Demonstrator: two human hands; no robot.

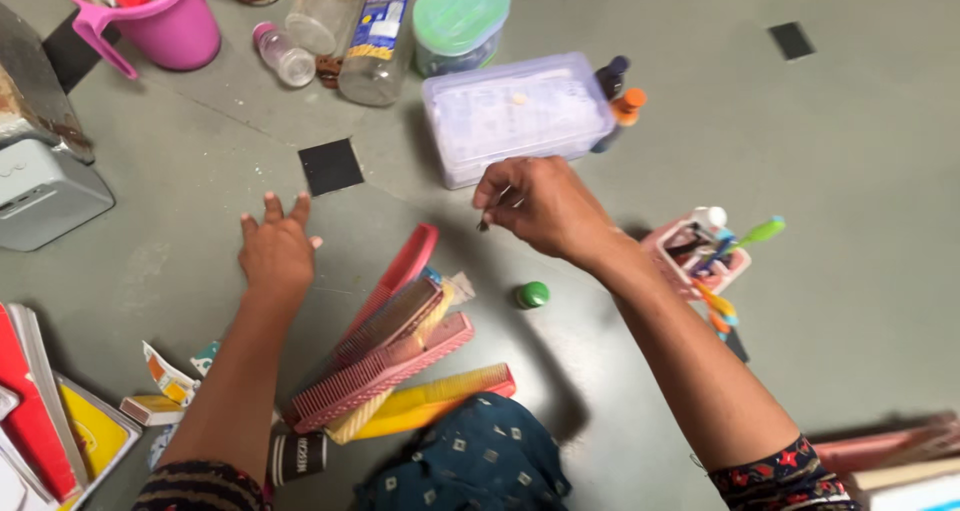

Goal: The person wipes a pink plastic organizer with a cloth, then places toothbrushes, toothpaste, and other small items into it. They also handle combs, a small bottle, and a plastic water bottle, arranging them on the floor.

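My right hand (540, 206): fingertips pinched on a small dark item, held above the floor (850, 151) before the clear lidded box (515, 116). My left hand (277, 251): fingers spread, pressed flat on the floor. Between them: pile of combs (395, 356); green cap (533, 294) nearby.

Home floor: combs (385, 356), toothbrushes (735, 246) (household clutter), jug (170, 21).

The tiny dark object (484, 224) pinched in the right hand (540, 206) is too small to identify; the pink plastic jug (170, 21) runs off the top edge.
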